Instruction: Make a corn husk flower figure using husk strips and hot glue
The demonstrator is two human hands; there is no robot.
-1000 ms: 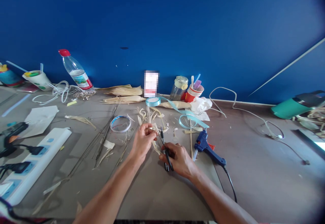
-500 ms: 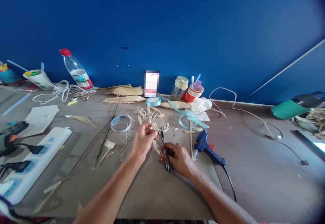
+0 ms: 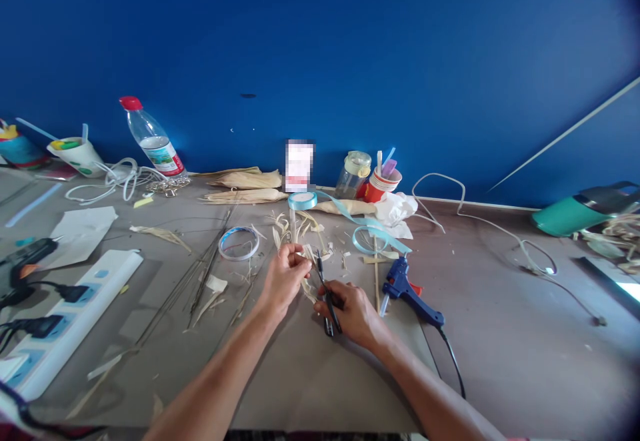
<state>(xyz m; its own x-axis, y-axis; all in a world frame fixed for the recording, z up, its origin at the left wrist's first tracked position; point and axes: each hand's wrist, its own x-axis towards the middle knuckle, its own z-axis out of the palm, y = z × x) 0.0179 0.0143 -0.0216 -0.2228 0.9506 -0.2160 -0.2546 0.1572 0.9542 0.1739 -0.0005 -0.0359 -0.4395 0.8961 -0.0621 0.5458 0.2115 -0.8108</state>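
In the middle of the table my left hand (image 3: 286,279) pinches a small pale strip of dried husk (image 3: 306,254) between thumb and fingertips. My right hand (image 3: 354,311) is closed around black-handled scissors (image 3: 331,307), their blades pointing up and away beside the left fingertips. Whether the blades touch the strip I cannot tell. Below and between the hands hangs or lies another curled husk piece (image 3: 309,289), partly hidden. Husk scraps (image 3: 317,227) lie scattered just beyond the fingers, near a roll of light blue ribbon (image 3: 303,201).
A blue glue gun (image 3: 407,291) lies right of my right hand. To the left are thin wires (image 3: 200,287), a tape roll (image 3: 239,243) and a white power strip (image 3: 83,321). Husks (image 3: 245,196), a bottle (image 3: 157,147), a jar (image 3: 354,171) and red cups (image 3: 383,184) line the blue wall.
Almost nothing differs. Both hands keep their places and holds, with only a very slight shift of the left fingers and of the view.
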